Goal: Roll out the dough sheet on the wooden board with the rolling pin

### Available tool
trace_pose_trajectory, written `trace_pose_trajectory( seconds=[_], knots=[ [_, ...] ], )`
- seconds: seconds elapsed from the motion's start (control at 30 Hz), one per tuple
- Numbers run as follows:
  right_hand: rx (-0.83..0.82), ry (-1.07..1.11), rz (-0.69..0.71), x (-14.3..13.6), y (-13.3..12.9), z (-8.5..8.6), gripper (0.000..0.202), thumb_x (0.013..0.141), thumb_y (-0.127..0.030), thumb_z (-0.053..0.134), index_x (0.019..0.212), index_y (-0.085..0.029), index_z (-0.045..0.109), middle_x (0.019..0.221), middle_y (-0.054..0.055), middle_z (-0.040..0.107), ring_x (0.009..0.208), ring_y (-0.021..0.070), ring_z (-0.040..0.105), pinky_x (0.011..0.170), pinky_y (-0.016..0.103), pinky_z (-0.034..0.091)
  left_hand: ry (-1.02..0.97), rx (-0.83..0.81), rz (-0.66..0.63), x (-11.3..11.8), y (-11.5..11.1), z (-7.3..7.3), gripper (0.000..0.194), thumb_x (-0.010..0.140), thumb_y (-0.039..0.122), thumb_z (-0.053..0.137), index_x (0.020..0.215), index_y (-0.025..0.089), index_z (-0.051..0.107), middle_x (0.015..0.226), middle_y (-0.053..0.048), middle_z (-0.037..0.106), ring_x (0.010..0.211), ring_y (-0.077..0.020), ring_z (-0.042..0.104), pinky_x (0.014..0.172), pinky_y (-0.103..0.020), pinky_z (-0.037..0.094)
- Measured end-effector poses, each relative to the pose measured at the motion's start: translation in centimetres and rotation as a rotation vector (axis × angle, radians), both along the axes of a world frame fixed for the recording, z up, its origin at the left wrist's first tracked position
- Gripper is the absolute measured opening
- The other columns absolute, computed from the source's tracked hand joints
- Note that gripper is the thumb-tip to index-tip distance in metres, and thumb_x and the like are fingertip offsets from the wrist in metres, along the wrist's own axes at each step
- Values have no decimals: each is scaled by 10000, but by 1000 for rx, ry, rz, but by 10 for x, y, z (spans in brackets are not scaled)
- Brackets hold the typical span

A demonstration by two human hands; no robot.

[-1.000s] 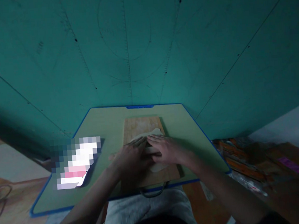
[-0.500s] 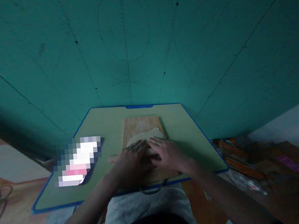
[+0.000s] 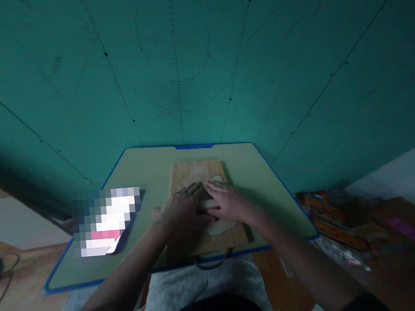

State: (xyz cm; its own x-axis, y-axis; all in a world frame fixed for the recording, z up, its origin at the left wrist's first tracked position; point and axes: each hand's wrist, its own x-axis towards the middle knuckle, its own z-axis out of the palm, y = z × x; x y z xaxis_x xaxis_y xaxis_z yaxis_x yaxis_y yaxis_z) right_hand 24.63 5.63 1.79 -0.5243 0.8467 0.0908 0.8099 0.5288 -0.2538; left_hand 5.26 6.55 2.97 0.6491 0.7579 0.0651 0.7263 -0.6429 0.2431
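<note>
One pale-green, blue-edged tabletop (image 3: pixel 276 212) carries a rectangular light-brown wooden board (image 3: pixel 196 170).
On the board, a flat, pale, dough-like sheet (image 3: pixel 221 227) lies under a slim, pale, cylindrical rolling pin (image 3: pixel 208 204) set crosswise. The left hand (image 3: pixel 184 206) and right hand (image 3: pixel 231 204) rest side by side atop the pin, fingers outstretched rather than clamped, seemingly so pressure spreads along its length.

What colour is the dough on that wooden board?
Pale cream, as far as the dim light shows; the dough shows best in the head view.
</note>
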Motion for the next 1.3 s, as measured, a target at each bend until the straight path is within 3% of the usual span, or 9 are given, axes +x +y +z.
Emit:
trace_pose_trajectory(
  seconds=[0.17, 0.3, 0.43, 0.67, 0.73, 0.87, 1.03, 1.13, 1.3],
  knots=[
    [18, 20, -47, -2, -34, 1, 704, 919, -515, 605, 1461, -75, 507, 1511, 213, 499, 1409, 325, 476, 1146, 471, 434, 24, 32, 14, -3, -29, -3, 780, 802, 526, 728, 1416, 101, 501, 1502, -213, 508, 1410, -345, 466, 1138, -455, 418],
    [-14, 31, -22, -2, -11, 1, 714, 922, -494, 608, 1478, -65, 481, 1537, 199, 470, 1428, 310, 453, 1177, 439, 400, -1, -32, -11, 1, -7, -2, 873, 753, 537, 773, 1460, 142, 446, 1536, -175, 482, 1417, -311, 464, 1158, -413, 400],
    [-43, 23, -23, -3, 8, 4, 766, 912, -501, 621, 1486, -22, 454, 1552, 217, 438, 1444, 309, 429, 1198, 409, 371, -15, -58, 19, 8, 10, 0, 946, 724, 534, 789, 1481, 113, 410, 1539, -211, 462, 1406, -333, 475, 1138, -433, 425],
    [-2, 28, -63, -4, -39, 2, 661, 895, -415, 612, 1451, -70, 516, 1511, 213, 501, 1409, 330, 474, 1146, 472, 440, -21, 38, -28, 5, -35, -5, 707, 800, 493, 705, 1385, 132, 544, 1463, -194, 553, 1370, -338, 509, 1155, -464, 403],
    [-8, 30, -67, -4, -43, 3, 637, 901, -394, 595, 1451, -82, 520, 1512, 201, 503, 1408, 320, 477, 1150, 470, 435, -31, 43, -28, 6, -39, -5, 658, 819, 461, 678, 1377, 137, 552, 1472, -189, 547, 1375, -332, 505, 1155, -470, 403],
    [-6, 18, -46, -4, -22, 4, 649, 930, -405, 552, 1469, -49, 487, 1526, 203, 485, 1416, 305, 470, 1172, 437, 408, -75, -8, -21, 9, -17, -6, 732, 811, 427, 690, 1441, 120, 479, 1506, -163, 521, 1404, -287, 478, 1187, -416, 366],
    [9, 10, -52, -6, 1, 4, 697, 926, -452, 567, 1464, -17, 480, 1532, 223, 468, 1429, 324, 448, 1178, 436, 396, -42, -19, 6, 14, 5, -6, 847, 760, 460, 750, 1460, 97, 443, 1531, -207, 474, 1412, -316, 471, 1177, -420, 378],
    [7, -1, -69, -7, -11, 7, 649, 930, -416, 565, 1449, -30, 500, 1521, 220, 487, 1423, 320, 457, 1172, 433, 402, -57, 50, 10, 14, -8, -6, 756, 783, 441, 745, 1417, 112, 494, 1495, -210, 517, 1388, -325, 499, 1174, -449, 389],
    [-15, -2, -104, -9, -64, 12, 552, 922, -334, 571, 1403, -63, 554, 1477, 204, 545, 1381, 308, 505, 1143, 440, 436, -117, 97, 17, 5, -60, -11, 658, 776, 430, 787, 1324, 138, 568, 1386, -197, 617, 1283, -341, 599, 1062, -453, 525]
  ],
)
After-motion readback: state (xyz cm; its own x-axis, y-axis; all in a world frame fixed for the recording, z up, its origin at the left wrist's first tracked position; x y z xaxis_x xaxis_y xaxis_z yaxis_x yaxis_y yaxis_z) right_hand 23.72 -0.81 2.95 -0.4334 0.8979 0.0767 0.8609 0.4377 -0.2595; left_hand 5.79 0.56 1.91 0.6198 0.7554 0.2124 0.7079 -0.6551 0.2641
